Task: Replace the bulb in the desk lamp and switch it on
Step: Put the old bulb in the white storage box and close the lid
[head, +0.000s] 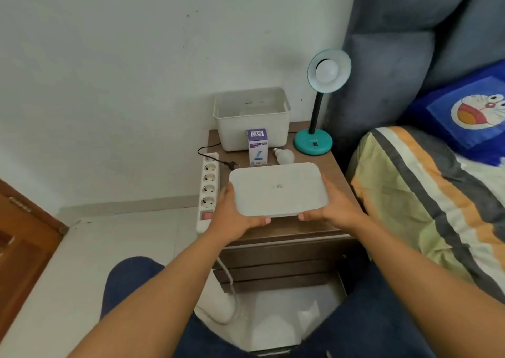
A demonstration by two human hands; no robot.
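A teal desk lamp (314,139) stands at the back right of the bedside table (336,183), its shade tipped toward me with a white bulb (327,70) in the socket. A loose white bulb (285,156) lies on the table beside a purple and white bulb box (257,147). My left hand (235,215) and my right hand (332,210) hold a flat white lid (277,189) by its two short sides, above the table's front. The lamp's black plug (231,163) lies unplugged by the power strip (209,188).
An open white bin (252,117) stands at the back of the table against the wall. A bed with a striped blanket (437,202) and a grey headboard (410,57) flanks the right. A wooden door (24,243) is at the left. My knees are below.
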